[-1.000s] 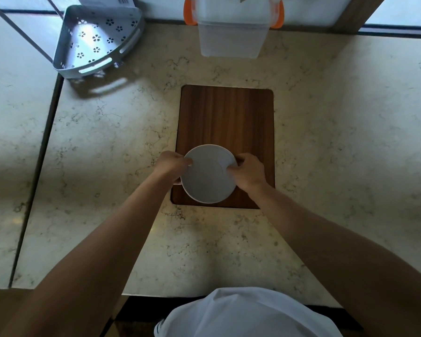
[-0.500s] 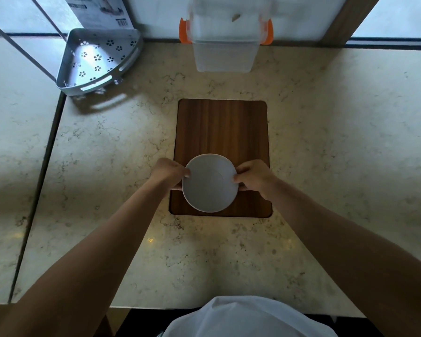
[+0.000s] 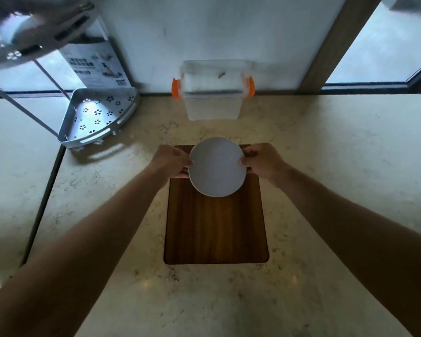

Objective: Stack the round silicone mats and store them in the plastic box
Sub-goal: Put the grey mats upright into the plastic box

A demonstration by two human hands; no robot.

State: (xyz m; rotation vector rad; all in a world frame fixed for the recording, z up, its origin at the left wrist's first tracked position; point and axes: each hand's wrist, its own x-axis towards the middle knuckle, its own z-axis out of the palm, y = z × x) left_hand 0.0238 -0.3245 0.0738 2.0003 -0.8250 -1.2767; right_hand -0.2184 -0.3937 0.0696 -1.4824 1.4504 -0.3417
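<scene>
Round silicone mats (image 3: pixel 216 167), seen as one white disc, are held above the far end of the wooden board (image 3: pixel 216 224). Left hand (image 3: pixel 171 161) and right hand (image 3: pixel 261 160) pinch opposite edges, fingers curled together. Beyond stands the plastic box (image 3: pixel 213 93), against the wall.

Bare counter (image 3: pixel 229 132) before plastic box (image 3: pixel 213 93)

Marble countertop (image 3: pixel 338 166), wooden board (image 3: pixel 216 227), plastic box (image 3: pixel 213 103), corner rack (image 3: pixel 97 117)
</scene>
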